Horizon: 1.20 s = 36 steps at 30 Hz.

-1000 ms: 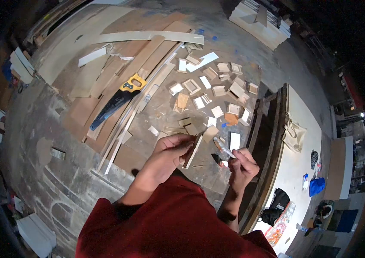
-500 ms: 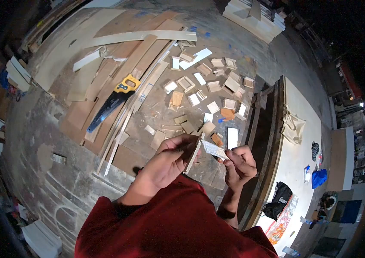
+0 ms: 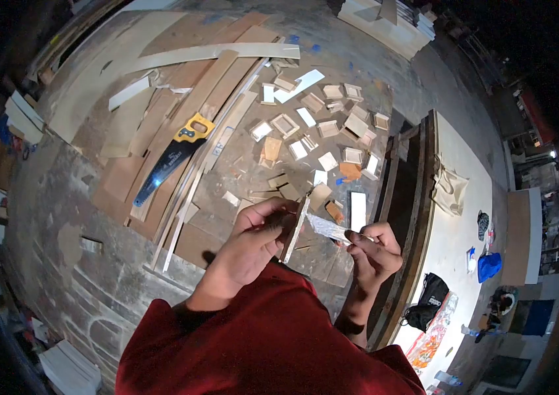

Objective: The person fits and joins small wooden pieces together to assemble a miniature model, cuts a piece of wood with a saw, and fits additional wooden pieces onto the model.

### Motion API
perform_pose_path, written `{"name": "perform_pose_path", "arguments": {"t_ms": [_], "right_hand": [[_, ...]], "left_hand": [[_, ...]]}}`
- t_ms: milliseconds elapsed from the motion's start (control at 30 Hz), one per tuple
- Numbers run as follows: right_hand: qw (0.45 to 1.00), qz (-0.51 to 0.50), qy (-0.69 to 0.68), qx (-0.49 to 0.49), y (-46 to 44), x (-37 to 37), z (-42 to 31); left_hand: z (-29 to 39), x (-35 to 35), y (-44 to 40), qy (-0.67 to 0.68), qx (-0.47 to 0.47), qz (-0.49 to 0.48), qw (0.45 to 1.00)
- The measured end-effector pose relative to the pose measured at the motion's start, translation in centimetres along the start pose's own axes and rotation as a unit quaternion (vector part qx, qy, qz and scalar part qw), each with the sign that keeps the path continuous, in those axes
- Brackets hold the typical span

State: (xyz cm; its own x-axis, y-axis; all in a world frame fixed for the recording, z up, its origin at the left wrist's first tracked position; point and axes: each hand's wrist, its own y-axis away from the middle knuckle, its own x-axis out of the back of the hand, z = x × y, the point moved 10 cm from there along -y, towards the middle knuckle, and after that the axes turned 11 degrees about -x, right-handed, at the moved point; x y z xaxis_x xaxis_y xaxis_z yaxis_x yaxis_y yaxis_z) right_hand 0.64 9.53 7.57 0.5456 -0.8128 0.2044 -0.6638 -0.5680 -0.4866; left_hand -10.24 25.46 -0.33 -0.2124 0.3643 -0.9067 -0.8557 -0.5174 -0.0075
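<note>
My left hand (image 3: 248, 249) is closed on a thin wooden piece (image 3: 296, 230), held upright so that its narrow edge faces me. Between the thumb and fingers of my right hand (image 3: 377, 253) is a flat, whitish strip (image 3: 324, 227) with a shiny, uneven surface; its exact kind is unclear. The strip's far end points at the wooden piece and lies very close to its edge. Whether they touch, I cannot tell. Both hands are in front of my red shirt, above the floor.
A handsaw (image 3: 173, 158) with a yellow handle lies on long wooden boards (image 3: 141, 187) to the left. Several small wooden frames and offcuts (image 3: 286, 125) are scattered ahead. On the right stands a white-topped table (image 3: 463, 243) bearing a cloth bag (image 3: 450, 191) and a black pouch (image 3: 428, 299).
My right hand has shifted slightly right and down, with the strip still in its fingers. My left hand keeps the wooden piece in nearly the same place.
</note>
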Motion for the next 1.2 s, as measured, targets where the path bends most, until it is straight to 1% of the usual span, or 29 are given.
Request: {"name": "perform_pose_path", "arguments": {"t_ms": [133, 200, 267, 333, 367, 500, 567, 667, 733, 800, 833, 900, 1000, 1067, 1100, 1133, 1167, 1200], "right_hand": [[0.999, 0.033, 0.001, -0.006, -0.3, -0.1, -0.4], [0.999, 0.027, -0.027, 0.005, -0.6, -0.8, -0.8], [0.999, 0.016, -0.033, -0.008, -0.6, -1.1, -0.5], [0.999, -0.022, -0.027, 0.02, -0.6, -1.7, -0.7], [1.0, -0.02, -0.024, 0.001, -0.5, -1.7, -0.5], [0.999, -0.016, -0.045, 0.002, -0.3, -1.3, 0.0], [0.998, 0.012, -0.055, -0.012, -0.6, -1.0, 0.1], [0.999, -0.004, -0.05, -0.002, -1.0, -1.8, -0.5], [0.998, -0.021, -0.05, -0.014, -1.0, -1.8, -0.3], [0.998, -0.053, -0.04, 0.006, -0.8, -1.9, -0.3], [0.998, -0.053, -0.04, 0.006, -0.7, -1.9, -0.2], [0.997, -0.026, -0.076, -0.002, -0.6, -1.2, 0.2], [0.998, -0.006, -0.062, -0.014, -0.6, -1.0, 0.1], [0.998, -0.012, -0.066, -0.013, -0.5, -1.4, -0.3], [0.997, -0.02, -0.07, -0.013, -0.5, -1.6, -0.4], [0.997, -0.02, -0.071, -0.012, -0.4, -1.5, -0.4], [0.998, -0.029, -0.054, -0.002, -0.3, -1.6, -0.7], [0.999, -0.039, -0.037, 0.009, -0.1, -1.6, -0.9]], "left_hand": [[0.5, 0.5, -0.1, -0.015, -0.002, -0.012, 1.0], [0.7, 0.5, 0.1, -0.017, -0.003, -0.014, 1.0], [1.0, 0.7, 0.3, -0.036, -0.008, 0.018, 0.999], [1.1, 0.7, 0.5, -0.032, -0.012, 0.021, 0.999], [1.3, 0.8, 0.5, -0.028, -0.016, 0.023, 0.999], [1.3, 1.1, 0.8, -0.021, -0.011, 0.017, 1.0], [1.2, 1.8, 0.9, -0.069, -0.003, 0.035, 0.997], [1.2, 2.0, 1.0, -0.082, -0.002, 0.048, 0.995], [1.2, 1.9, 1.1, -0.079, -0.013, 0.05, 0.996], [1.4, 2.0, 1.1, -0.076, -0.026, 0.05, 0.996], [1.2, 2.0, 1.1, -0.069, -0.024, 0.045, 0.996], [1.0, 1.9, 1.2, -0.062, -0.021, 0.041, 0.997], [1.0, 2.3, 1.5, -0.062, -0.031, 0.065, 0.995], [0.9, 0.7, 1.4, 0.001, -0.019, -0.011, 1.0], [0.8, 0.7, 1.4, 0.0, -0.019, -0.012, 1.0], [0.7, 1.2, 1.3, -0.012, -0.024, 0.009, 1.0], [0.8, 1.7, 1.4, -0.023, -0.029, 0.031, 0.999], [0.8, 1.6, 1.4, -0.024, -0.03, 0.03, 0.999]]}}
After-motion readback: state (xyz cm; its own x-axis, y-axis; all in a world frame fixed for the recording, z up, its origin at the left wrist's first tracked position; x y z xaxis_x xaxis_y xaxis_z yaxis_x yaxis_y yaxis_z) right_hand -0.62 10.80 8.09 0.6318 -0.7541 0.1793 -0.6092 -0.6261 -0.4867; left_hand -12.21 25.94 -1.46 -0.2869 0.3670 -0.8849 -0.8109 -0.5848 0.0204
